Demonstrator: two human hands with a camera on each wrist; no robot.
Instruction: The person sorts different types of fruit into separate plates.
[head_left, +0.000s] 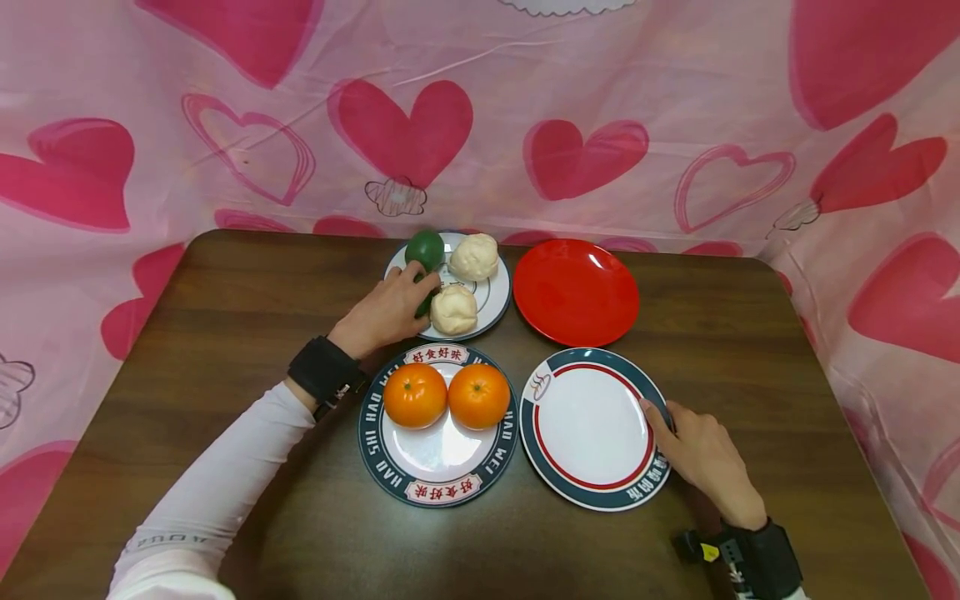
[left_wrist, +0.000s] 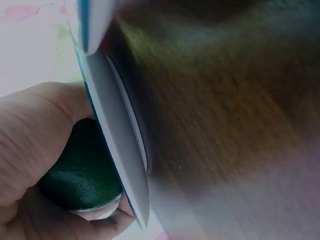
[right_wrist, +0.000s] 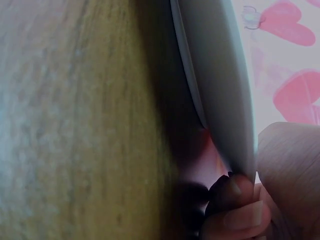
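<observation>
My left hand is over the left side of a white plate at the back. Its fingers and thumb curl round a dark green, glossy fruit, largely hidden by the hand in the head view. A second dark green fruit sits just beyond the fingertips. Two pale steamed buns share that plate. At the front right, my right hand pinches the right rim of a bare white plate with a dark blue-green border, thumb on top and fingers beneath.
Two oranges lie on a dark-rimmed plate at the front left, right beside the pinched plate. A red plate stands at the back right. Behind the wooden table hangs a pink heart-patterned cloth.
</observation>
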